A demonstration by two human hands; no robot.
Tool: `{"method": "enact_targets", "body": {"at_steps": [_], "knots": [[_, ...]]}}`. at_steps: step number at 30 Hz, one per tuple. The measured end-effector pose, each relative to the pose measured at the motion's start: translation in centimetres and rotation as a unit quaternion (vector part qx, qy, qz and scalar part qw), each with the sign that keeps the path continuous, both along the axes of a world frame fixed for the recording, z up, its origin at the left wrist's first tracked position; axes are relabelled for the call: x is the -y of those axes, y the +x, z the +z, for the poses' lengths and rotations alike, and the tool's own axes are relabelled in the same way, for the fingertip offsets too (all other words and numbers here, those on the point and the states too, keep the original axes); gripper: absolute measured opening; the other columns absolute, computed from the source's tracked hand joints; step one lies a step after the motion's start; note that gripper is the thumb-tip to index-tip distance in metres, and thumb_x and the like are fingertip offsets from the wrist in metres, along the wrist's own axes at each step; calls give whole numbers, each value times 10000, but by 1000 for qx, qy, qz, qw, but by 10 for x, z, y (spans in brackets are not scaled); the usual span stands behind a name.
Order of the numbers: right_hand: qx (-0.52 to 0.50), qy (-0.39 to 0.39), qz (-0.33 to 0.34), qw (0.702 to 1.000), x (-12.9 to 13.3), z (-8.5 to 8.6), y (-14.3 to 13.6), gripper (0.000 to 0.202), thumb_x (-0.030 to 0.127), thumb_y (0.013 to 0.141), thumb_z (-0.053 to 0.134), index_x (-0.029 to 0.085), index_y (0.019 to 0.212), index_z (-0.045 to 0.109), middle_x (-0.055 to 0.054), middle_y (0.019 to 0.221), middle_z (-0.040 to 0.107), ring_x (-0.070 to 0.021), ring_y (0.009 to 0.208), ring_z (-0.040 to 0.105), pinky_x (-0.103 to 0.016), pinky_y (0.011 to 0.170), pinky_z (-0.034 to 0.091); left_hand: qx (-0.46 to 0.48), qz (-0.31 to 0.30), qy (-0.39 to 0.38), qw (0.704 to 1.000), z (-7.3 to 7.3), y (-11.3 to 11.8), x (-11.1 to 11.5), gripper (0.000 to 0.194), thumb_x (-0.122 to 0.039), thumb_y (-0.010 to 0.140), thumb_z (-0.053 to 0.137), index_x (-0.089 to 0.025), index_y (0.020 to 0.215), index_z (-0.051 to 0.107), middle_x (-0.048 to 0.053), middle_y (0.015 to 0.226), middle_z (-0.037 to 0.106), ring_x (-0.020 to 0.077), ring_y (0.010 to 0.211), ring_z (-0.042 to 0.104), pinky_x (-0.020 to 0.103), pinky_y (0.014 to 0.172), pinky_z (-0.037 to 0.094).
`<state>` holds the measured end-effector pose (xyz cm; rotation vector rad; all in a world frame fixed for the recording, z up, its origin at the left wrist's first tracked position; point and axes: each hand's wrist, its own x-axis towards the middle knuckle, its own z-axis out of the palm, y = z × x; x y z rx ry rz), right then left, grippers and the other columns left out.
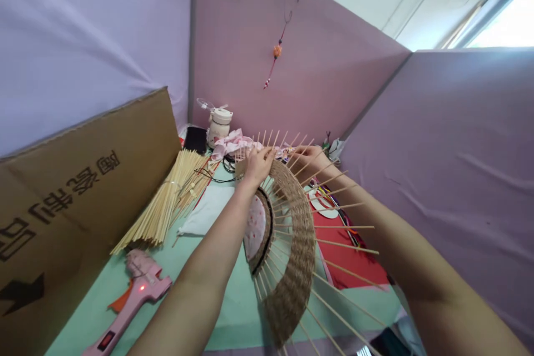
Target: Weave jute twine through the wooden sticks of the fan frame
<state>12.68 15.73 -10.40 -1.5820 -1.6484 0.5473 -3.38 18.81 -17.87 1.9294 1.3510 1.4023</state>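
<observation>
Head view: two bare hands met at the far side of a stick-and-weave piece, and by all appearances the weaving step was in hand.
Pink tool [134, 299]: nearest on the left, it lay on the green tabletop [237, 314], a red light glowing, no hand on it.
Woven fan [306, 228]: centre stage, tilted up between the forearms! Its brown band arched around a pale, dotted half-round panel [256, 222], with thin sticks spreading past the outer rim.
Red sheet [342, 279]: off to the right, it lay behind those stick tips.
Stick bundle [161, 206]: on the left, tied and resting beside the cardboard box [125, 217].
Left hand [259, 167]: fingers drawn together, apparently clamped on the band's upper end.
Right hand [312, 159]: out among the sticks, fingers bent; whether they pinched anything, this angle could not tell.
Next move: it seemed to call for a steady left hold while the right fingers worked between neighbouring sticks without bending one.
White bottle [219, 125]: upright, beyond the hands.
Hanging charm [277, 52]: farthest, dangling before the pink panel [334, 72].
</observation>
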Motion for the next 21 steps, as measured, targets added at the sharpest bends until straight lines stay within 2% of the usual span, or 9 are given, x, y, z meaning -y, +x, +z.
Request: {"method": "enact_targets", "body": {"at_steps": [4, 8, 12, 17, 21], "knots": [[36, -20, -2, 999, -2, 9, -8, 128, 271, 667, 642, 150, 643, 675, -24, 595, 627, -121, 555, 514, -254, 530, 398, 8, 24, -7, 1000, -2, -3, -6, 410, -440, 948, 400, -193, 1082, 699, 141, 1096, 622, 291, 1146, 498, 456, 1064, 287], [90, 16, 8, 996, -5, 22, -10, 118, 244, 673, 618, 156, 619, 675, -17, 586, 620, -124, 563, 512, -251, 533, 378, 38, 20, -20, 999, 0, -6, -7, 470, -396, 978, 289, -182, 1090, 692, 146, 1078, 630, 296, 1154, 502, 462, 1055, 302], [134, 32, 14, 990, -5, 30, -2, 147, 266, 683, 620, 154, 620, 691, -13, 569, 621, -135, 572, 525, -257, 564, 386, 67, 10, -34, 997, 7, -10, -2, 464, -375, 973, 278, -220, 1104, 695, 120, 1065, 661, 287, 1132, 524, 449, 1034, 340], [137, 29, 5, 990, -2, 25, 8, 170, 262, 714, 596, 147, 676, 715, -23, 611, 646, -145, 592, 543, -255, 568, 387, 70, -57, -37, 995, 14, -15, -2, 530, -319, 975, 197, -204, 1152, 683, 93, 1186, 657, 249, 1187, 515, 420, 1078, 317], [144, 56, 58, 986, 7, 19, 12, 141, 239, 721, 600, 178, 663, 714, -17, 664, 669, -152, 663, 573, -248, 621, 415, 90, -99, -35, 990, 15, -18, -6, 575, -339, 975, 153, -198, 1152, 680, 56, 1238, 653, 206, 1230, 508, 380, 1117, 289]]}}
